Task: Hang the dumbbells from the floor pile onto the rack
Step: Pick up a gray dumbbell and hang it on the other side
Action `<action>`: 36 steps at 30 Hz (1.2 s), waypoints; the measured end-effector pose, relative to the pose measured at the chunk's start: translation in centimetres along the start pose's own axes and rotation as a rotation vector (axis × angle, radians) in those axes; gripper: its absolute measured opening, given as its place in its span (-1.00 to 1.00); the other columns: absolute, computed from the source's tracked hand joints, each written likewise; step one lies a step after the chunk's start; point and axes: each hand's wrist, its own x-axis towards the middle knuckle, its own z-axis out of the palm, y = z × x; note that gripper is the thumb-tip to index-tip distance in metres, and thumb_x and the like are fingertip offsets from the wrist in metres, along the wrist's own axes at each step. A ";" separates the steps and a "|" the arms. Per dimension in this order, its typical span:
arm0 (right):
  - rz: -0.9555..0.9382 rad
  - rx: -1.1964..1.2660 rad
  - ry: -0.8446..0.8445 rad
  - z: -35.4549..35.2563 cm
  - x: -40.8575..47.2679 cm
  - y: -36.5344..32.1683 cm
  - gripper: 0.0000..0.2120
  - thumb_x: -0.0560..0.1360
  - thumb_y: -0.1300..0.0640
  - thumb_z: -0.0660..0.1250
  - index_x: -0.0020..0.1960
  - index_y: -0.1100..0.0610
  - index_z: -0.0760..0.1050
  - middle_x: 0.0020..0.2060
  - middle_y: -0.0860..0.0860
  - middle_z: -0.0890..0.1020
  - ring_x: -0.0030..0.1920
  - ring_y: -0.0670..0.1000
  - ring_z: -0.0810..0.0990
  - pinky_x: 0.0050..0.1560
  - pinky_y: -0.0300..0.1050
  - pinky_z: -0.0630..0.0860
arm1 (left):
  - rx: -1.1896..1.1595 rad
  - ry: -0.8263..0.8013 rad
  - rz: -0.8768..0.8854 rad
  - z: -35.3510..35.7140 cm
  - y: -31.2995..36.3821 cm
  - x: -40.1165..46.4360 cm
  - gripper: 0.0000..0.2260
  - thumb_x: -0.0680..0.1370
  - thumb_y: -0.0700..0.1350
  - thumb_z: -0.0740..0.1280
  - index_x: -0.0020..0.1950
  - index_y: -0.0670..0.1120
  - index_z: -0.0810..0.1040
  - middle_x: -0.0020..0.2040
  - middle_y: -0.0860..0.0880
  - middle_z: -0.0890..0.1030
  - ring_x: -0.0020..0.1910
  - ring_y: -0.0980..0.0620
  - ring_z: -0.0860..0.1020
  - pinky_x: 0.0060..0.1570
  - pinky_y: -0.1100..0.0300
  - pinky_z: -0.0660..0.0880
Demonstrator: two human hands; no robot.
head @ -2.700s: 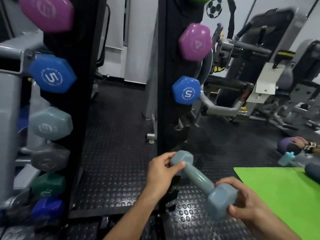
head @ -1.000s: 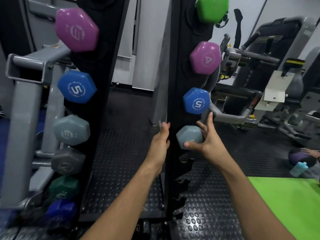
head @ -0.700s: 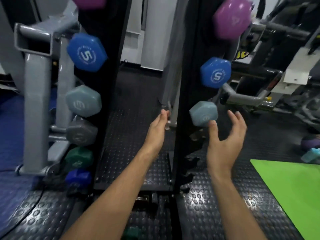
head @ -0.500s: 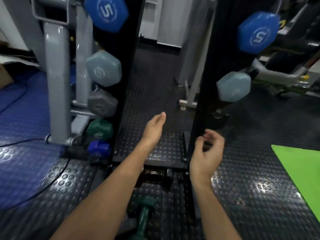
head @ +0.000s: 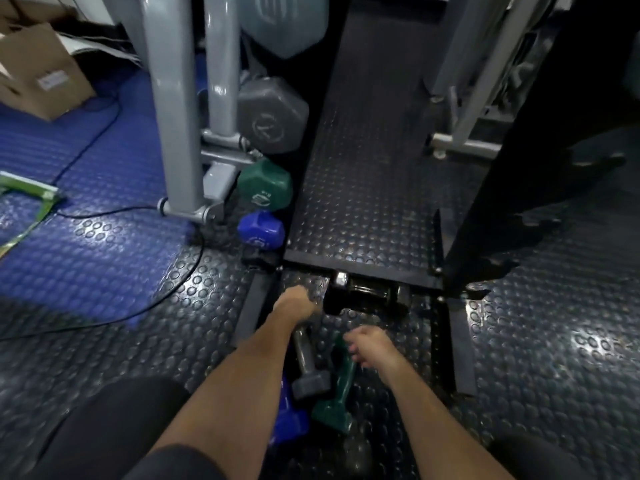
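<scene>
I look down at the floor pile in front of the black rack (head: pixel 498 188). My left hand (head: pixel 294 304) curls over the far head of a grey dumbbell (head: pixel 308 368) that lies on the floor. My right hand (head: pixel 369 344) is blurred, its fingers bent over the far end of a dark green dumbbell (head: pixel 337 393); whether it grips is unclear. A blue dumbbell (head: pixel 289 422) lies partly under my left forearm. A black dumbbell (head: pixel 367 296) lies against the rack base. Grey (head: pixel 273 116), green (head: pixel 265 183) and blue (head: pixel 261 230) dumbbell heads hang on the left upright.
A grey machine frame (head: pixel 173 109) stands left of the rack, with a black cable (head: pixel 166 285) trailing over the blue mat (head: pixel 86 237). A cardboard box (head: pixel 38 71) sits at the far left. Studded black rubber flooring (head: pixel 554 341) stretches to the right.
I have let go of the blue-grey dumbbell now hanging on the rack. My view has tilted down, and both hands have dropped to the floor pile.
</scene>
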 end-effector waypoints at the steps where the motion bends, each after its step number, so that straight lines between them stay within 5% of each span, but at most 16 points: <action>1: 0.016 -0.034 -0.018 0.5 0.3 0.7 -0.84 0.59 0.09 0.38 0.07 0.19 0.60 -0.22 0.06 0.59 -0.33 -0.01 0.51 -0.40 -0.22 0.41 | 0.028 -0.024 -0.013 0.4 -0.7 0.5 -0.54 0.49 0.02 0.50 0.30 -0.19 0.59 0.24 -0.16 0.64 0.21 -0.18 0.63 0.11 0.09 0.56; 8: -0.017 -0.323 -0.168 5.3 2.0 3.2 -0.81 0.50 0.04 0.51 -0.01 0.15 0.65 -0.20 -0.01 0.64 -0.20 -0.05 0.59 -0.11 -0.16 0.53 | 0.039 -0.074 -0.063 2.3 -4.0 2.6 -0.40 0.39 0.00 0.63 0.34 -0.18 0.55 0.25 -0.15 0.64 0.20 -0.15 0.64 0.22 0.01 0.59; 10: -0.025 -0.403 -0.238 6.1 1.9 3.5 -0.76 0.49 0.04 0.54 0.10 0.08 0.62 -0.05 -0.04 0.67 -0.10 -0.09 0.62 -0.03 -0.20 0.53 | 0.043 -0.081 -0.067 3.0 -4.8 2.9 -0.35 0.36 0.01 0.66 0.36 -0.16 0.54 0.26 -0.14 0.63 0.20 -0.15 0.64 0.25 -0.04 0.59; 20: -0.015 -0.509 -0.309 6.6 2.6 5.1 -0.24 0.36 0.11 0.63 0.49 0.07 0.42 0.25 -0.05 0.63 0.25 -0.05 0.59 0.30 -0.15 0.49 | 0.101 0.027 0.054 2.6 -5.2 1.7 -0.65 0.40 0.01 0.62 0.08 -0.13 0.67 -0.03 -0.06 0.71 -0.04 -0.05 0.68 0.05 0.07 0.63; 22: 0.005 -0.440 -0.308 6.5 2.6 5.5 -0.27 0.31 0.03 0.65 0.42 0.09 0.50 0.19 -0.05 0.67 0.19 -0.06 0.63 0.26 -0.15 0.53 | 0.160 0.054 0.106 1.7 -4.7 0.7 -0.69 0.39 0.04 0.61 -0.02 -0.12 0.68 -0.13 -0.02 0.67 -0.11 -0.04 0.67 -0.07 0.12 0.61; 25: 0.030 -0.231 -0.284 6.1 2.1 5.2 -0.60 0.48 -0.10 0.52 0.21 0.09 0.62 0.06 -0.01 0.71 0.06 -0.06 0.66 0.00 -0.19 0.54 | 0.295 0.107 0.233 0.4 -3.1 -1.2 -0.69 0.37 0.12 0.54 -0.07 -0.08 0.69 -0.18 -0.02 0.65 -0.13 -0.08 0.68 -0.12 0.12 0.61; 28: 0.073 -0.022 -0.084 5.5 2.1 4.7 -0.51 0.54 -0.33 0.32 0.11 0.08 0.66 0.05 0.04 0.71 0.10 0.07 0.67 0.21 0.06 0.59 | 0.418 0.190 0.369 -1.2 -0.9 -3.2 -0.61 0.39 0.19 0.47 0.01 -0.08 0.69 -0.08 -0.07 0.70 -0.07 -0.13 0.68 -0.07 0.07 0.60; 32: 0.124 0.441 0.147 2.3 1.3 2.2 -0.59 0.61 -0.17 0.32 0.13 0.17 0.66 -0.02 0.14 0.72 0.02 0.20 0.68 0.08 0.14 0.64 | 0.260 0.291 0.448 -5.4 3.3 -5.6 -0.65 0.38 0.20 0.49 0.04 0.01 0.69 -0.14 0.03 0.71 -0.12 0.00 0.68 -0.08 0.13 0.61; 34: 0.179 0.703 0.035 -0.5 -0.2 -0.5 -0.66 0.61 -0.11 0.34 0.12 0.17 0.60 -0.02 0.19 0.70 -0.02 0.20 0.67 -0.05 0.07 0.62 | 0.102 0.360 0.460 -7.3 5.5 -6.8 -0.58 0.34 0.26 0.50 0.09 0.06 0.72 -0.18 0.07 0.72 -0.15 0.05 0.68 -0.05 0.09 0.65; 36: 0.143 0.837 -0.083 -4.5 -1.6 -3.0 -0.57 0.56 -0.18 0.38 0.18 0.16 0.56 0.07 0.25 0.69 0.08 0.25 0.67 0.11 0.19 0.62 | -0.042 0.430 0.477 -8.6 8.1 -8.0 -0.49 0.31 0.28 0.52 0.17 0.06 0.72 -0.17 0.04 0.74 -0.12 0.04 0.70 -0.01 0.08 0.65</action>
